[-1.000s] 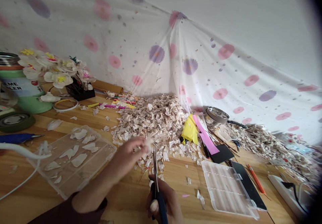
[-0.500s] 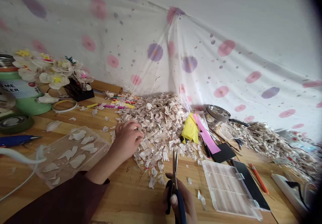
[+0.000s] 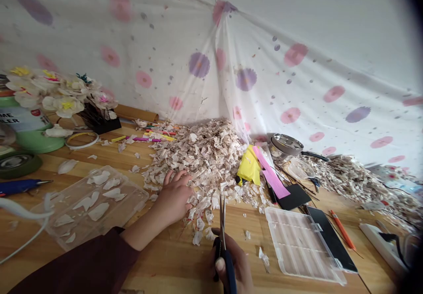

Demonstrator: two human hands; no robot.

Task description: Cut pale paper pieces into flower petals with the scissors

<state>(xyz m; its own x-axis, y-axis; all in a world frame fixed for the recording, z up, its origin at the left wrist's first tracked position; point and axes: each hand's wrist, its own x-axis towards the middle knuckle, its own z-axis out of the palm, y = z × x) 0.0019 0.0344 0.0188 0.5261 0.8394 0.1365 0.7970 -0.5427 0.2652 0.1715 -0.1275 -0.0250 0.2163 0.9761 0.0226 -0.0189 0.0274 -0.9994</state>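
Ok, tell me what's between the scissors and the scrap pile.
Only a few loose scraps lie between the scissors, in the right hand, and the pile. The left hand rests on the pile's near edge, left of the scissors.

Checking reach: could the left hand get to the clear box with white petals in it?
Probably yes. The left hand lies on the scrap pile, the box sits beside its forearm with nothing between; the right hand holds scissors.

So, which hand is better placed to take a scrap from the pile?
Left. The left hand lies on the near edge of the pile, free of tools; the right hand grips the scissors, apart from the pile.
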